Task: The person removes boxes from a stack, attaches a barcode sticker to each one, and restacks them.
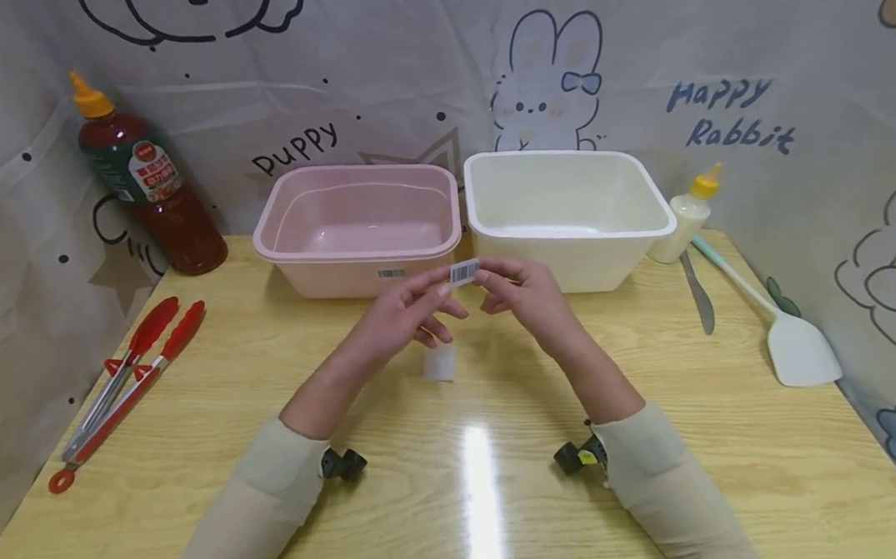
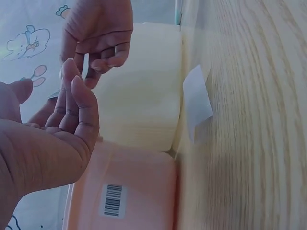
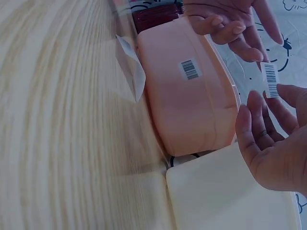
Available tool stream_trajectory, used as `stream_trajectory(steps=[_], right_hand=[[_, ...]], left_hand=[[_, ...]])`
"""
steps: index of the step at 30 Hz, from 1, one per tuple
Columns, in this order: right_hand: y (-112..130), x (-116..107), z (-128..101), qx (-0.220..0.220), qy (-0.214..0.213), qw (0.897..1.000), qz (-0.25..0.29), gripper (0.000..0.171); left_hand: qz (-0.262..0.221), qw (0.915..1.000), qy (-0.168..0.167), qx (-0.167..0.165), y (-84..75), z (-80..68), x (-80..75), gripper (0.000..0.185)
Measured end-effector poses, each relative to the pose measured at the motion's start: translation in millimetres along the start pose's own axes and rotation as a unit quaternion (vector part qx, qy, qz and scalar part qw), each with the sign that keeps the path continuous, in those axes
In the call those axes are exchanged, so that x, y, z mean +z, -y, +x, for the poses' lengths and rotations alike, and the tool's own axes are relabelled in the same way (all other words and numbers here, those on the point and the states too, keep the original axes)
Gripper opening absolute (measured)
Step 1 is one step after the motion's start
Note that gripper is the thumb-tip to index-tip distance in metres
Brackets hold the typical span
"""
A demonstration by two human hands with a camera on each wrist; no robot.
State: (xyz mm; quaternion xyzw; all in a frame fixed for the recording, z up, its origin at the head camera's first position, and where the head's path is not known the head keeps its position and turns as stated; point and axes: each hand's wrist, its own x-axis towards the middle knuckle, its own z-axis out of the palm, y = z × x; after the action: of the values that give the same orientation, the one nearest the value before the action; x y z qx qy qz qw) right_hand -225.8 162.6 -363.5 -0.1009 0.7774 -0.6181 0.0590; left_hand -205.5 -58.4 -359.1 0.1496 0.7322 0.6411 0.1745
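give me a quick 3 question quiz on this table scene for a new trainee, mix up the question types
1. True or false: the barcode sticker is pinched between the left hand and the right hand.
2. Which tub still carries a barcode label on its front? A. pink tub B. white tub C. both
3. Fill in: the red tongs lie on the table's ____ side in the head view.

Key
1. True
2. A
3. left

Barcode sticker (image 1: 463, 272) print too small to read, sauce bottle (image 3: 156, 12) cut off by the frame's top edge
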Motion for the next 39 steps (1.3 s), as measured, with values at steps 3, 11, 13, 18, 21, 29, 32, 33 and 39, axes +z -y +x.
stream_trajectory(steps=[3,11,13,18,21,29,32,33,39], right_hand=[[-1,-2,-2,0.009,-0.013,1.000,0.002,0.034],[-5,-19,-8,0.026,-0.055,0.997,-0.042,0.035],[-6,-25,-8,0.026,-0.064,0.997,-0.047,0.035],[-9,-41,-10,0.032,-0.085,0.995,-0.051,0.033],[-12,-48,-13,0.038,-0.089,0.994,-0.053,0.034],[-23,-60,-18,0.047,-0.096,0.993,-0.057,0.036],[-26,-64,-19,0.047,-0.101,0.992,-0.053,0.035],[-26,-65,-19,0.047,-0.102,0.992,-0.052,0.036],[-29,-72,-21,0.047,-0.108,0.992,-0.048,0.036]], left_hand=[[0.001,1.0000,0.001,-0.003,3.4,2.5,2.4,0.047],[0.022,0.9993,0.017,-0.026,1.8,18.0,14.1,0.051],[0.025,0.9991,0.017,-0.031,-0.9,22.5,17.4,0.052],[0.026,0.9992,0.019,-0.026,-5.4,30.5,27.6,0.049],[0.029,0.9990,0.027,-0.021,-4.7,34.3,35.1,0.048],[0.036,0.9983,0.035,-0.028,-1.0,43.1,54.0,0.055],[0.042,0.9980,0.036,-0.032,-0.9,45.8,59.8,0.057],[0.042,0.9979,0.037,-0.032,-0.7,46.8,61.5,0.057],[0.032,0.9980,0.045,-0.033,0.4,54.0,70.6,0.060]])
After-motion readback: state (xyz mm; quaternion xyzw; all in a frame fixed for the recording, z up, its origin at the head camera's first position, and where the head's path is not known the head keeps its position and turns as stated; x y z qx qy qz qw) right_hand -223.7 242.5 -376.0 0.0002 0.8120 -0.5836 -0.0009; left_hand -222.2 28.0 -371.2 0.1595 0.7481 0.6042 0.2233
